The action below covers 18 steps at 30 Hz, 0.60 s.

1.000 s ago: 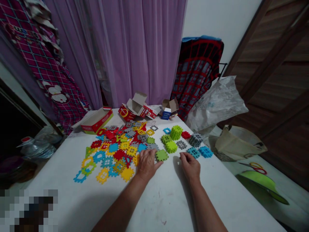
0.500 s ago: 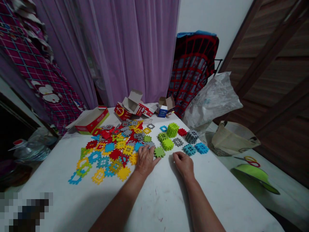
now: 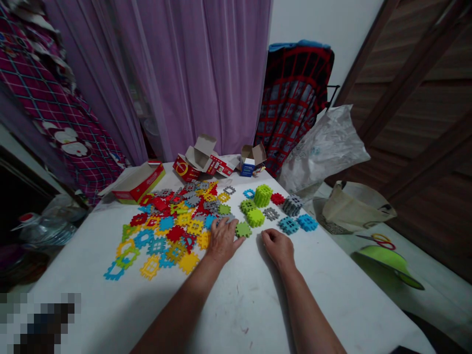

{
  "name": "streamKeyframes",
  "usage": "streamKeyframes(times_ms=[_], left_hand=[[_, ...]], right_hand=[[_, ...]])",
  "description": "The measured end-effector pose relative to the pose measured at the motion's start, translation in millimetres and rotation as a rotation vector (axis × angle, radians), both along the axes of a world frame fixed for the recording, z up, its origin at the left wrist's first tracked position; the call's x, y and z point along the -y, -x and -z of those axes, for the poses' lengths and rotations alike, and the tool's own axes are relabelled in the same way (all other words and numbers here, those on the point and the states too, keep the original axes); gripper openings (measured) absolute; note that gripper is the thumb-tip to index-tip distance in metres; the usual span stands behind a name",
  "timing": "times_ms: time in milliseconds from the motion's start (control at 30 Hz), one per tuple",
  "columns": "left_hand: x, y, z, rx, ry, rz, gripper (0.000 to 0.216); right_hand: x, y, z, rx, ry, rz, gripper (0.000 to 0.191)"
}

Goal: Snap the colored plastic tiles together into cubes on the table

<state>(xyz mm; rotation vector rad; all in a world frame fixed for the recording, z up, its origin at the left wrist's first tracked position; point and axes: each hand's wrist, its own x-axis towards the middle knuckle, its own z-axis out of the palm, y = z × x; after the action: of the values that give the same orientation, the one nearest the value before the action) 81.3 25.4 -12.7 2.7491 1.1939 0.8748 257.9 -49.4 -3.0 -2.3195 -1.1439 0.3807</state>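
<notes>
My left hand [image 3: 222, 242] lies with its fingers spread at the right edge of a spread of interlocking plastic building pieces. Its fingertips touch grey and blue pieces, and its thumb reaches toward a light green square piece [image 3: 243, 229]. Loosely fisted, my right hand [image 3: 279, 248] rests on the white table with no piece showing in it. Beyond it are a bright green stack [image 3: 263, 195], a lower green stack [image 3: 255, 217], a grey stack [image 3: 293, 205], a teal stack [image 3: 288, 225] and a blue stack [image 3: 307, 222]. A single grey frame piece [image 3: 271, 214] lies among them.
Opened cardboard boxes stand along the back: a red-green tray box [image 3: 142, 184], a red box [image 3: 187, 168] and a blue box [image 3: 247, 167]. Right of the table are a plastic bag [image 3: 324, 145], a cloth bag [image 3: 356, 206], scissors [image 3: 381, 240] and a green cap [image 3: 387, 265].
The view has shifted slightly. Both hands stay in nearly the same places, and the pieces and stacks have not visibly moved.
</notes>
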Motion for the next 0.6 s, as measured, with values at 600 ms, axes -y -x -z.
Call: streamKeyframes(times_ms=[600], left_hand=[[21.8, 64.5, -6.2, 0.025, -0.054, -0.145, 0.021]], right_hand=[[1.5, 1.3, 0.5, 0.114, 0.036, -0.07, 0.035]])
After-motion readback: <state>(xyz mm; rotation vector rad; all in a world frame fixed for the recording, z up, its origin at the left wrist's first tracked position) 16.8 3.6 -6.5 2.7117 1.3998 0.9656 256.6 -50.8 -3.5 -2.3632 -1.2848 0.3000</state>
